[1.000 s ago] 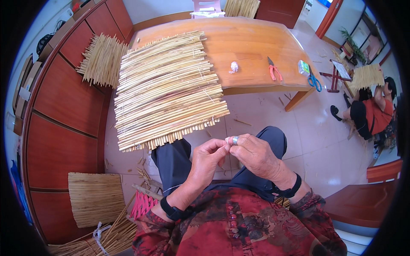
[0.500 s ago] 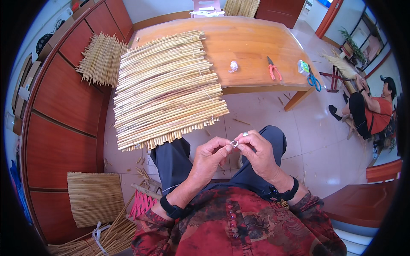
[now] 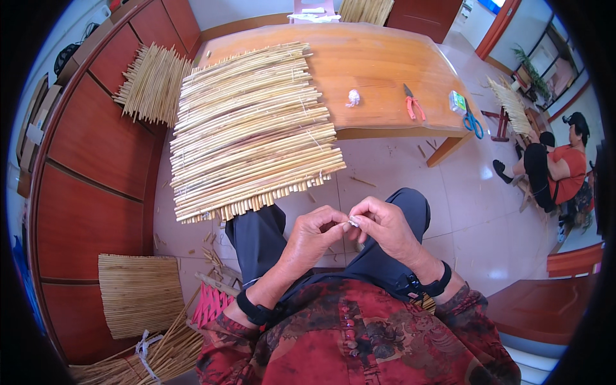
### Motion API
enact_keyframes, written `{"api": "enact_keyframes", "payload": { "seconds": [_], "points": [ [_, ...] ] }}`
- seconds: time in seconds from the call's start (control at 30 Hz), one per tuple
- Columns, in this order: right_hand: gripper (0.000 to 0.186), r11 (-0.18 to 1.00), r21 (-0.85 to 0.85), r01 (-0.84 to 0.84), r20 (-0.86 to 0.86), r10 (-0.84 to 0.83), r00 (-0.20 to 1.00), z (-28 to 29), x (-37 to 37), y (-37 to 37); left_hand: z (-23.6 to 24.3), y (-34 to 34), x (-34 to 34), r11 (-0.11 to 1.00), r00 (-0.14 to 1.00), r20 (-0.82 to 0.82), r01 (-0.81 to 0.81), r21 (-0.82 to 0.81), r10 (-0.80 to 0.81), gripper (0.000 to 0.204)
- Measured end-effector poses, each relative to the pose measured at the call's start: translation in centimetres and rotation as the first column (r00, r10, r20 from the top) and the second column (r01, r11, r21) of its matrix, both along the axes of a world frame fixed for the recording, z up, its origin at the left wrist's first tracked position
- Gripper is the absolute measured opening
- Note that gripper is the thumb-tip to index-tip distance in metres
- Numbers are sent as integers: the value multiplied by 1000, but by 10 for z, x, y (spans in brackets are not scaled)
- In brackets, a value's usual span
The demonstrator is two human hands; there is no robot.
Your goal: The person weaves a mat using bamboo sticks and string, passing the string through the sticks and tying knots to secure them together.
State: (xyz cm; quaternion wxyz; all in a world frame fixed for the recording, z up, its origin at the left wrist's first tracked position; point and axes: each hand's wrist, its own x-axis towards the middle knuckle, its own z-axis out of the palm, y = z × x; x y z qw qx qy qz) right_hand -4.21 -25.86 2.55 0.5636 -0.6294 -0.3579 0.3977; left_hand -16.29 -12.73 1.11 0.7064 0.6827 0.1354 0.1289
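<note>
Small whitish piece (image 3: 353, 224) is sitting near-right of the stick mat (image 3: 253, 131), apart, left hand (image 3: 314, 234) and right hand (image 3: 387, 229) both pinching it; handling seemingly unfinished, mat already looking tied together.

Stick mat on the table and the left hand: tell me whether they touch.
Apart. The head view shows pale floor between the left hand and the near edge of the stick mat.

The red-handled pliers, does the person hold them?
No, the red-handled pliers lie on the wooden table, away from the left hand and right hand.
</note>
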Motion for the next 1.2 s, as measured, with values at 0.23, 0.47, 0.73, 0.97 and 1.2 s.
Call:
{"api": "enact_keyframes", "payload": {
  "seconds": [0.23,0.47,0.73,0.97,1.2],
  "points": [
    [17,967,66,245,-32,-243,969,6,-7,2,-7,-6,1,988,991,15,-130,-77,132,5],
    [22,965,186,186,493,-255,832,7,-14,2,-6,-10,2,973,986,22,-160,-168,166,3],
    [25,939,312,147,648,-324,689,5,-14,5,-8,-13,2,963,976,43,-204,-177,214,3],
    [28,942,278,187,652,-328,683,8,-15,8,-12,-12,3,968,973,79,-206,-145,219,3],
    [27,912,407,49,815,-387,431,2,-12,14,-9,-12,3,965,971,58,-223,-134,232,5]
  ]
}}
